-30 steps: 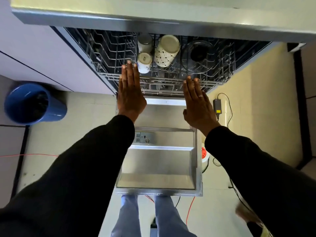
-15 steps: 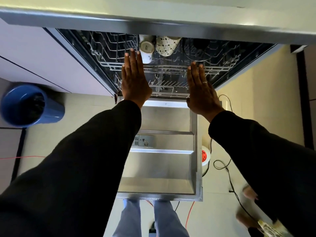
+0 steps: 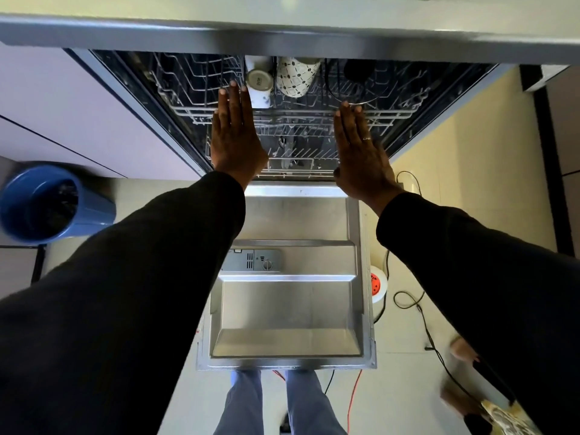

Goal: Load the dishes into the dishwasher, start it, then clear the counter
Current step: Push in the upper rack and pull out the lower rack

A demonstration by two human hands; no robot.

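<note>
The dishwasher stands open below the counter edge [image 3: 282,36], its steel door [image 3: 288,309] folded down toward me. The upper wire rack [image 3: 194,86] sits mostly inside and holds a white mug [image 3: 259,84], a patterned mug [image 3: 295,76] and a clear glass bowl [image 3: 351,80]. My left hand [image 3: 235,136] lies flat with straight fingers against the rack's front rail. My right hand [image 3: 361,152] is flat against the same rail further right. Neither hand holds anything. A lower rack [image 3: 292,164] shows beneath.
A blue bin [image 3: 47,202] stands on the floor at left. Cables [image 3: 420,309] and a round red-and-white socket reel [image 3: 378,287] lie on the floor right of the door. My legs [image 3: 270,403] stand just behind the door's edge. Someone's feet [image 3: 461,350] appear at lower right.
Both flat hands have moved forward with the upper rack, which has slid deeper into the dishwasher; the mugs and bowl now sit partly under the counter edge.
</note>
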